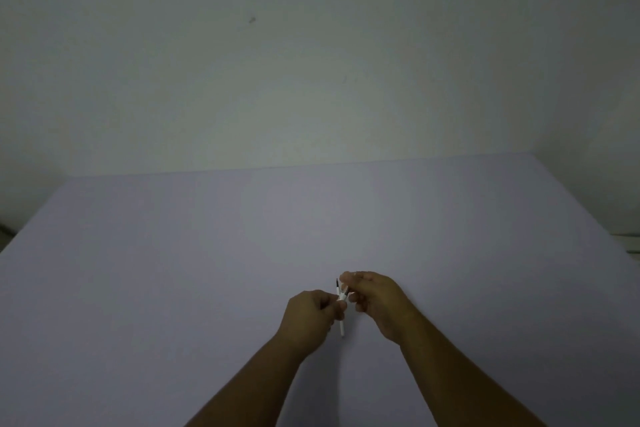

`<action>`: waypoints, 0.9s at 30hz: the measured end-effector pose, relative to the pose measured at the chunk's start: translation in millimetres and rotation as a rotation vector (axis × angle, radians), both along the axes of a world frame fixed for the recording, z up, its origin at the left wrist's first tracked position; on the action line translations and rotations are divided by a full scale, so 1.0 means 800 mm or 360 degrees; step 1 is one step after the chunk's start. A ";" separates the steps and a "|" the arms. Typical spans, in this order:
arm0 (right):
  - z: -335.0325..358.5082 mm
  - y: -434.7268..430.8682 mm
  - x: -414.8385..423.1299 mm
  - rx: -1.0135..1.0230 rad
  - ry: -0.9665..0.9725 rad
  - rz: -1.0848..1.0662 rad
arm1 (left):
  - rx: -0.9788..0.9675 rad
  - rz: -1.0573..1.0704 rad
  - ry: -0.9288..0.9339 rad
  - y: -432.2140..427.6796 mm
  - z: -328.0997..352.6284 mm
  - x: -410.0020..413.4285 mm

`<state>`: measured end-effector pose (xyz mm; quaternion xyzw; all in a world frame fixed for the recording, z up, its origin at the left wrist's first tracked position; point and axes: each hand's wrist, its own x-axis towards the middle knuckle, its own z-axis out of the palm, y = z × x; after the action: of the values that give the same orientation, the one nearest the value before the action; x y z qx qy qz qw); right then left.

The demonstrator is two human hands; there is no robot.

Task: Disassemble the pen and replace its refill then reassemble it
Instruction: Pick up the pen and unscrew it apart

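While both hands meet low over the lilac table (173, 288), I see the pen (342, 326) pinched in my left hand (308, 317); its long axis runs near-upright, tilted; my right hand (377, 300) pinches the upper end; white barrel, dark tip, details too small.

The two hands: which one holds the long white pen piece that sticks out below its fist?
The left hand. The white pen barrel pokes out beneath it, while the right hand only pinches the upper end.

Pale lilac tabletop (173, 270) w/ plain whitish wall (311, 45) behind (small dark smudge (252, 20)).
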<state>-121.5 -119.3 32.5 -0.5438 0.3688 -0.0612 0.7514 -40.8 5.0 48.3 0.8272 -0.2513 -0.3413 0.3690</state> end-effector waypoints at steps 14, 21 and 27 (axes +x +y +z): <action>0.010 -0.007 -0.005 0.0016 -0.0014 -0.0033 | -0.0005 -0.0031 -0.0206 -0.011 0.011 -0.010; 0.013 -0.009 -0.008 -0.0021 0.0044 -0.0042 | -0.0019 -0.0072 -0.0271 -0.015 0.009 -0.013; 0.015 -0.012 -0.008 -0.0049 0.0046 -0.0052 | 0.0012 -0.0091 -0.0334 -0.016 0.009 -0.011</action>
<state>-127.9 -129.3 44.2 -0.5501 0.3874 -0.0714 0.7364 -49.4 -7.8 55.3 0.8523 -0.3108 -0.2640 0.3277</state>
